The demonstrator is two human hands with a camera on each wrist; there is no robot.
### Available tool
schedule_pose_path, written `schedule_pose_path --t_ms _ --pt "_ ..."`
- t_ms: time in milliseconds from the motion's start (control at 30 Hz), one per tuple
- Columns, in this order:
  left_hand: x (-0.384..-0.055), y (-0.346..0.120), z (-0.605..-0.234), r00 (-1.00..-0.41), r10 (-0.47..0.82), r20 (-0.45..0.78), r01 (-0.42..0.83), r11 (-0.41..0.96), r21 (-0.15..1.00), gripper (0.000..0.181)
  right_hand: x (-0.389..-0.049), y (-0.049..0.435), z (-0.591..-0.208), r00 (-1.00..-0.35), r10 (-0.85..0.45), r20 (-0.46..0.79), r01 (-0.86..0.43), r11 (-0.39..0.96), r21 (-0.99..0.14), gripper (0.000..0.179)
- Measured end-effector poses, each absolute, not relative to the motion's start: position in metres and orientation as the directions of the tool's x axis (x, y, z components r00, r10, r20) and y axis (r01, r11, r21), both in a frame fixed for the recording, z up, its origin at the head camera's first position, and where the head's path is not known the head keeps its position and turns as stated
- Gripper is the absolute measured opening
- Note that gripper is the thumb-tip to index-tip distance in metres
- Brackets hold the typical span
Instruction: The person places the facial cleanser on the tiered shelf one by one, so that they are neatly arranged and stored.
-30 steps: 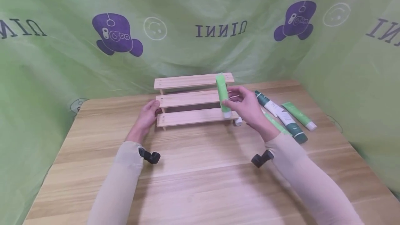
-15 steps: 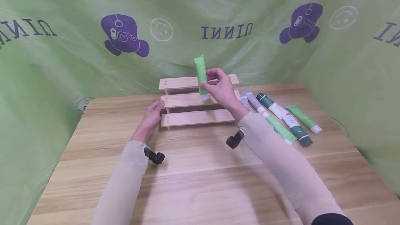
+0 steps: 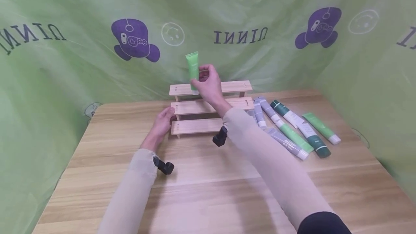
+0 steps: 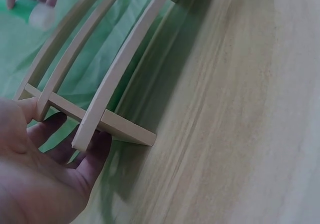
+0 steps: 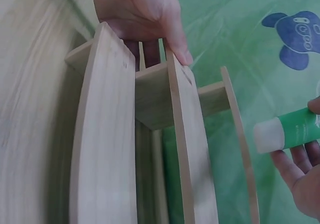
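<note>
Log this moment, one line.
left hand: grips wooden rack | right hand: holds green tube cap down near top shelf | other tubes: on table

Three green tubes [image 3: 193, 66], two dark-green-and-white [image 3: 311, 138], three-plus grey [image 3: 283, 142], one rack [image 3: 195, 126], two hands [image 3: 161, 122]

Bare wooden tabletop [image 3: 201, 198] leaves room at lower centre; a three-tier wooden rack [image 3: 191, 107] blocks the middle, squeeze tubes [image 3: 295, 135] the centre right.

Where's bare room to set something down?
The table is bare between the sleeves in front of the rack, and left of the left hand. The rack's visible steps look bare. Tubes crowd the rack's right side.
</note>
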State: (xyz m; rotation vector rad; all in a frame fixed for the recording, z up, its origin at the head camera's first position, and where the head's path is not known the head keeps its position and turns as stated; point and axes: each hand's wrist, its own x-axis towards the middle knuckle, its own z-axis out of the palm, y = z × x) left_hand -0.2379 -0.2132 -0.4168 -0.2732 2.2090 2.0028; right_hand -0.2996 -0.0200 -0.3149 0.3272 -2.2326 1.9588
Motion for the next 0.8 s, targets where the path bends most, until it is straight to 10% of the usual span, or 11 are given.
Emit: schedule_pose_path --t_ms 800 --pt "-0.240 -0.212 -0.422 -0.979 -0.075 -0.192 -0.201 0.138 0.970 0.061 -0.313 -0.072 -0.326 -0.947 -0.008 0.322 -0.317 0.199 -0.927 0.049"
